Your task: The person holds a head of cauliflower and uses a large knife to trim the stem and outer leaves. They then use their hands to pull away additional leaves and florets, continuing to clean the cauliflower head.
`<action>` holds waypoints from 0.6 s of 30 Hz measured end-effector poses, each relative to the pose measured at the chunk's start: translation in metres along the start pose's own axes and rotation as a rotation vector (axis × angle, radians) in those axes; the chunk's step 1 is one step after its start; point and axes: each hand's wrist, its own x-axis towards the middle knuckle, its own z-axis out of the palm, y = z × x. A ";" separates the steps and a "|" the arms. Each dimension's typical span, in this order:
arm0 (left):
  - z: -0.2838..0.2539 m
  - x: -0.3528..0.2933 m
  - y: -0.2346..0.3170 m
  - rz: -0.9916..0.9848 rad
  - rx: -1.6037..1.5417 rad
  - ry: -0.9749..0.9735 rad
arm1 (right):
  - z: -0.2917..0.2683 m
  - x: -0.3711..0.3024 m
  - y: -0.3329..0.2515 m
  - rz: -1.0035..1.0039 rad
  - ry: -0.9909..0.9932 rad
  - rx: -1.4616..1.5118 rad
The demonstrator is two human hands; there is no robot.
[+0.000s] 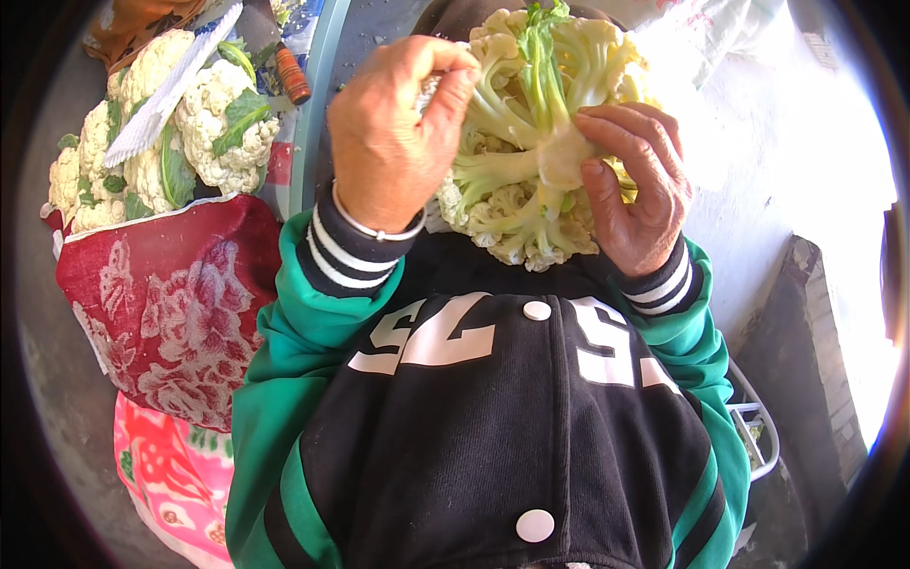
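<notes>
A large cauliflower [561, 163] lies underside up in front of me, its cut stem base and branching pale stalks showing, with a tuft of green leaves at the far side. My right hand [637, 180] grips it from the right, thumb and fingers against the stalks beside the stem base. At its left edge is my left hand [398, 133], closed, with thumb and index finger pinched together. Whatever sits in that pinch is mostly hidden; a bit of whitish, grainy surface shows in the gap behind the thumb.
Several cauliflower heads [227, 123] with green leaves are heaped at the left, a white ribbed strip [175, 85] across them. Beside them is a brown-orange handle [292, 76]. Nearer lie a red floral cloth [180, 303] and a pink patterned cloth [175, 474]. A white metal frame [758, 431] stands right.
</notes>
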 end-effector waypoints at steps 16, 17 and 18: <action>-0.069 -0.016 -0.016 -0.535 0.514 -0.195 | 0.001 0.001 0.001 -0.010 0.010 0.002; -0.064 -0.015 -0.014 -0.411 0.288 -0.145 | 0.000 0.001 0.000 -0.007 0.011 0.001; -0.058 -0.008 -0.007 -0.229 0.260 -0.160 | 0.001 0.001 0.000 -0.002 0.014 0.000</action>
